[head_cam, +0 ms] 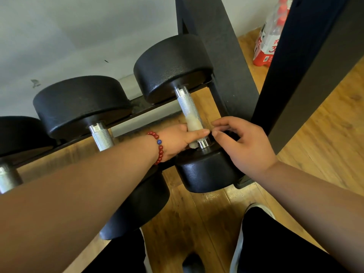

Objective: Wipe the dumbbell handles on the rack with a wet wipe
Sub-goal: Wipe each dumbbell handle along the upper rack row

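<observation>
Gripping with the left hand (175, 138), fingers curled round the wet wipe (194, 123) and clamping it onto the near half of the dumbbell handle (187, 103), forefinger laid straight across the top. Wearing a red bead bracelet (159, 148) on that wrist.

Hovering with the right hand (244, 142) just beside the same end of the handle, fingers loosely bent, thumb and forefinger tips close but not meeting, holding nothing. Cannot tell whether touching the steel collar.

Moving outward: bare knurled steel above the wipe, running up into the far head (171, 66); near head (206, 170) sitting directly under the right hand. Resting across the rack rail (153, 107), last in the row.

Crowded on the right: rack upright (216, 56) close behind the far head, and a tall black post (305, 66) just beside the right hand's knuckles.

Crowded on the left too: middle dumbbell (80, 103) near, its handle passing under the left forearm. Third dumbbell (7, 174) at the picture's edge, mostly cut off.

Beyond the post, a pack of red-capped bottles (269, 36) standing on the wooden floor (325, 144) by the pale wall (78, 36). Down at the bottom, black trouser legs and a shoe (262, 209).
</observation>
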